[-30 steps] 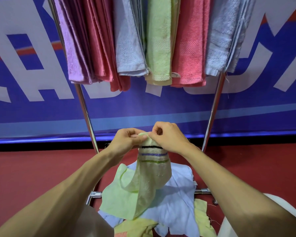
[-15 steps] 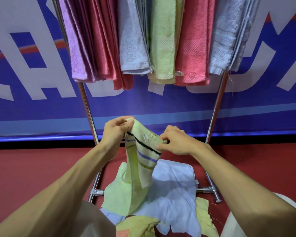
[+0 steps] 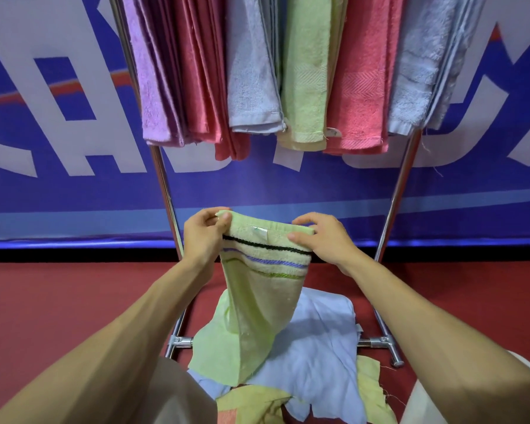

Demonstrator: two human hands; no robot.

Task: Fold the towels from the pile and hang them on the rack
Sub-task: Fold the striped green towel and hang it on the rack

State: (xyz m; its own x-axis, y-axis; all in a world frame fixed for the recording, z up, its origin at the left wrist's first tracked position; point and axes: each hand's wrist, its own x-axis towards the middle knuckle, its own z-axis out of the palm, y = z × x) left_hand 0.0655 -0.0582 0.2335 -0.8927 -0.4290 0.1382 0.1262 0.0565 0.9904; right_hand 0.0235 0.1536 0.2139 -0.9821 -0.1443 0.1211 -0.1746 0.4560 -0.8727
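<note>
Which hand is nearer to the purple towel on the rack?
Left. The left hand grips the striped towel below the purple towel; the right hand holds its other corner, farther right.

Rack (image 3: 163, 179) glossy chrome metal; striped towel (image 3: 263, 289) matt terry cloth (nubby pile).

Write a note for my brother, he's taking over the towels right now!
Left grip pinches one top corner of the striped green towel; right grip pinches the other.
The towel dangles down to the pile below.
Done: several folded towels hang on the rack.
Left: fold this one, hang it, then work through the pile.
</note>
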